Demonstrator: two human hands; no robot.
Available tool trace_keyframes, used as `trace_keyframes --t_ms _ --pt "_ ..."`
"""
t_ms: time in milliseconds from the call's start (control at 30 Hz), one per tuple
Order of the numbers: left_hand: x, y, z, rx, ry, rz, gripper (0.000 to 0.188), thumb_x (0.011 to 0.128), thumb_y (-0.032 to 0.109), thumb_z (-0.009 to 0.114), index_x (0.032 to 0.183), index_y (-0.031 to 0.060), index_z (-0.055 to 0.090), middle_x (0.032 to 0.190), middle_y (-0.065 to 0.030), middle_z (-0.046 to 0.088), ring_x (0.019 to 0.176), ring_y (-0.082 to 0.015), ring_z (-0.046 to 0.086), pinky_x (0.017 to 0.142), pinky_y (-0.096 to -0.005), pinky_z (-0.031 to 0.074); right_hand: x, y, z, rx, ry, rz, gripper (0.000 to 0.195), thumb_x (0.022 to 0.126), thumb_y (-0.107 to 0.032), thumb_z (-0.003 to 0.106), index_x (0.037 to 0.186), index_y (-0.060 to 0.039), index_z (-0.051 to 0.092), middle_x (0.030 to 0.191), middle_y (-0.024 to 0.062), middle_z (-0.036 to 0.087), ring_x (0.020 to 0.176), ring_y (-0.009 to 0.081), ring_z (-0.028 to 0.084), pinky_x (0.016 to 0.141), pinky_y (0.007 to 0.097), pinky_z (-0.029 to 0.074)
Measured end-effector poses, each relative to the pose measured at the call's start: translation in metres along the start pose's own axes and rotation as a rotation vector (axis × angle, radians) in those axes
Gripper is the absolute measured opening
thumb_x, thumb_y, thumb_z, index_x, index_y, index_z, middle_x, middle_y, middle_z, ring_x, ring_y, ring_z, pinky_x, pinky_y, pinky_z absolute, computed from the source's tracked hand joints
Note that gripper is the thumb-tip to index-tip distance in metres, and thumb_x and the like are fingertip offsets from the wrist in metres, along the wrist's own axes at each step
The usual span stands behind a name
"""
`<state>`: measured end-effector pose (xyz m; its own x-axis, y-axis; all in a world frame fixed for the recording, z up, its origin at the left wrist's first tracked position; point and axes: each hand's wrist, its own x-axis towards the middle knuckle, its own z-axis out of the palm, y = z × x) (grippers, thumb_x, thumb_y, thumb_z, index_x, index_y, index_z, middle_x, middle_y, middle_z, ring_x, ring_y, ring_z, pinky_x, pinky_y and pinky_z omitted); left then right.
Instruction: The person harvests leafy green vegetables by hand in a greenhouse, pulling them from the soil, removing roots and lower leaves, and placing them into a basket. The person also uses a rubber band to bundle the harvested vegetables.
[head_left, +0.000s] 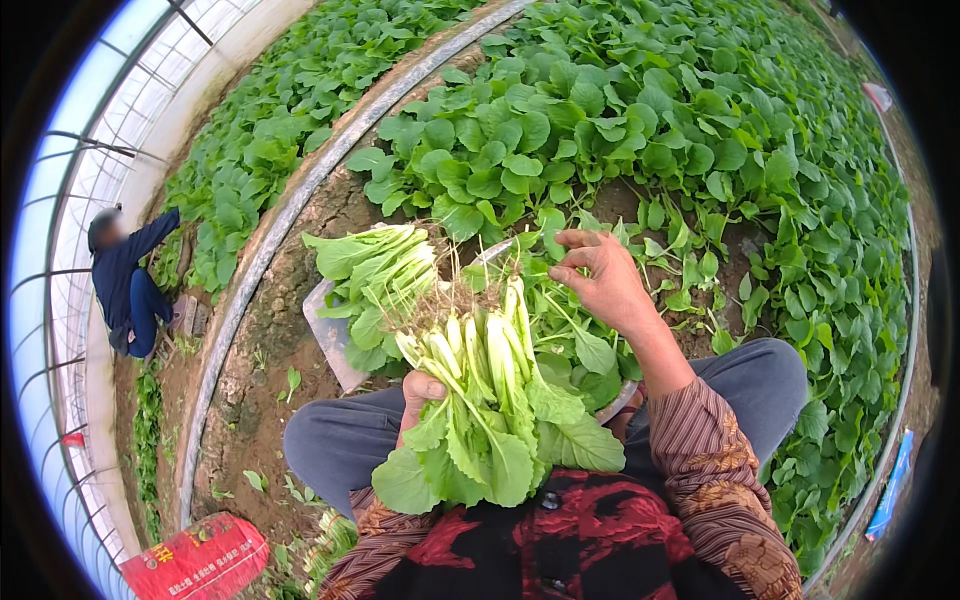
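Observation:
A thick bunch of leafy greens sits in my left hand, roots pointing away from me and leaves toward my chest. Soil-brown roots tangle at its far end. Past the bunch, on its right, my right hand hovers with thumb and fingers apart; nothing shows between them. Loose greens lie under that hand in a round basin, mostly covered by leaves. To the left, a second pile of greens rests over a pale plastic container, roots turned right.
Dense growing greens fill the bed ahead and to the right. A grey pipe curves along the left. Beyond it, a person crouches by the greenhouse wall. A red printed sack lies at lower left, a blue packet at far right.

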<state>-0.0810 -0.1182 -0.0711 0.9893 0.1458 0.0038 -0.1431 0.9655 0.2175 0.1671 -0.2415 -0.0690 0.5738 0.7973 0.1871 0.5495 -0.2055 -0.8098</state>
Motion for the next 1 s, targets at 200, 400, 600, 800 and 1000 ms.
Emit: trace_keyframes --t_ms 200,400,600,800,1000 --pt "0.002 0.002 -0.007 0.067 -0.007 0.017 0.091 0.068 0.014 0.065 0.148 -0.0057 0.027 0.136 -0.0303 0.051 0.117 -0.0407 0.059 0.103 -0.0518 0.047 -0.008 -0.057 -0.003 0.559 -0.373 0.291 0.026 0.090 -0.018 0.071 0.103 0.0035 0.066 0.079 0.0052 0.068 0.064 0.0092 0.061 0.058 0.0229 0.050" --pt "0.004 0.000 0.001 0.157 0.097 -0.007 0.097 0.069 0.014 0.066 0.151 -0.0070 0.019 0.135 -0.0311 0.050 0.117 -0.0384 0.060 0.103 -0.0484 0.048 -0.009 -0.047 -0.002 0.464 -0.343 0.169 0.017 0.090 -0.007 0.068 0.101 0.0057 0.064 0.079 0.0041 0.067 0.070 0.0086 0.061 0.066 0.0250 0.051" --pt "0.005 -0.002 0.023 0.069 0.271 -0.068 0.076 0.070 0.008 0.064 0.142 -0.0037 0.041 0.128 -0.0240 0.060 0.112 -0.0350 0.064 0.100 -0.0486 0.051 -0.013 -0.042 0.012 -0.124 -0.190 -0.051 0.020 0.095 -0.012 0.054 0.109 0.0014 0.057 0.094 0.0250 0.065 0.086 0.0446 0.063 0.075 0.0477 0.051" --pt "0.008 -0.004 0.026 0.073 0.335 -0.068 0.074 0.071 0.007 0.064 0.141 -0.0037 0.042 0.125 -0.0242 0.061 0.109 -0.0348 0.065 0.098 -0.0479 0.053 -0.017 -0.036 0.022 -0.262 -0.089 -0.152 0.020 0.093 -0.018 0.058 0.105 -0.0018 0.056 0.091 0.0192 0.063 0.082 0.0391 0.063 0.070 0.0466 0.051" --pt "0.009 -0.007 0.029 0.083 0.375 -0.066 0.074 0.071 0.006 0.064 0.141 -0.0040 0.042 0.126 -0.0243 0.061 0.109 -0.0349 0.065 0.098 -0.0479 0.052 -0.016 -0.019 0.035 -0.447 -0.013 -0.294 0.013 0.086 -0.014 0.062 0.087 -0.0040 0.054 0.077 0.0120 0.057 0.072 0.0339 0.061 0.061 0.0438 0.050"
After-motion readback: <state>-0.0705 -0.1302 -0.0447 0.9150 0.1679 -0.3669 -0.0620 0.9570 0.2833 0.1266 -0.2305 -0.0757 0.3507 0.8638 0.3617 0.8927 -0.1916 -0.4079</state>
